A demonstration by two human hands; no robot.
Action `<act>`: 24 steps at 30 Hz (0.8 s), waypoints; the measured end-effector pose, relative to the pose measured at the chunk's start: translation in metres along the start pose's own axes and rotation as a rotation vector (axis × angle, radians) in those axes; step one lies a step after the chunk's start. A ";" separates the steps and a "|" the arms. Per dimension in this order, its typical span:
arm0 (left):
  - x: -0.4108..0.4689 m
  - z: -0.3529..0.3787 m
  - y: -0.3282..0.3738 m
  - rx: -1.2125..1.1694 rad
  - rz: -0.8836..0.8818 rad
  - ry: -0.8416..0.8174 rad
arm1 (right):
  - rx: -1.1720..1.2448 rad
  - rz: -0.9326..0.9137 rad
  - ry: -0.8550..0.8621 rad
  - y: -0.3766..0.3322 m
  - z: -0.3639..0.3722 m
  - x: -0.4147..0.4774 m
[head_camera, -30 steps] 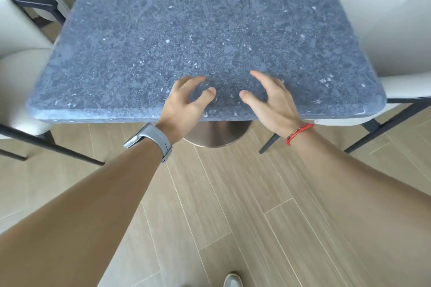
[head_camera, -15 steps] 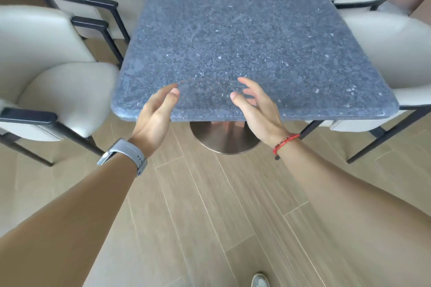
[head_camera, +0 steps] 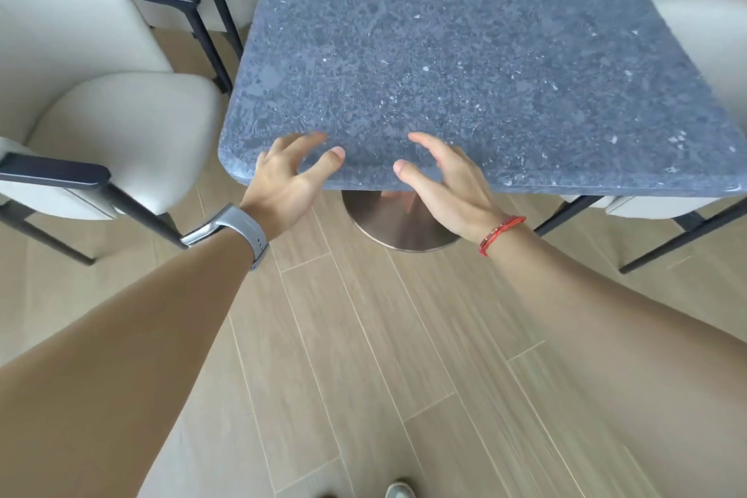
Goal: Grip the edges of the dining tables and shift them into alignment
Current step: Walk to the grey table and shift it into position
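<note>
Both hands, left [head_camera: 289, 180] and right [head_camera: 446, 182], hover spread over the surface's [head_camera: 465, 53] near edge; contact unclear. Its far end is cropped, its base [head_camera: 398, 224] half hidden.

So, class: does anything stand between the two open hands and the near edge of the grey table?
Nothing visible does. The left hand and right hand hover open at the table edge.
</note>
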State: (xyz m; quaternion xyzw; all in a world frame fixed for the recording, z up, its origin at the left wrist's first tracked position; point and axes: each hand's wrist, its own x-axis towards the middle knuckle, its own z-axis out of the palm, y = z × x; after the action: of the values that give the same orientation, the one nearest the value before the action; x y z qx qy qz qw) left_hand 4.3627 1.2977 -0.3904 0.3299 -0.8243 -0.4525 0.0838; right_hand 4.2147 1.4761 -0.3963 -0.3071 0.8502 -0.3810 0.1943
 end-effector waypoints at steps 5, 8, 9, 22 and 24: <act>0.031 0.019 -0.012 0.177 -0.033 0.022 | -0.119 -0.055 0.056 0.027 0.008 0.036; 0.051 0.021 -0.023 0.287 -0.017 0.119 | -0.275 -0.084 0.130 0.033 0.014 0.061; 0.059 0.021 -0.027 0.322 -0.014 0.149 | -0.327 -0.094 0.152 0.035 0.016 0.068; 0.101 0.045 -0.060 0.805 0.019 0.351 | -0.723 -0.036 0.223 0.057 0.037 0.109; 0.103 0.044 -0.058 0.831 0.052 0.350 | -0.720 -0.032 0.235 0.057 0.037 0.109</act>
State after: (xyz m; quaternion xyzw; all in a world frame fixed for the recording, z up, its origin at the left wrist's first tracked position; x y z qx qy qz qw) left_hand 4.2914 1.2428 -0.4792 0.3861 -0.9175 -0.0183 0.0939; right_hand 4.1340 1.4133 -0.4743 -0.3232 0.9412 -0.0934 -0.0312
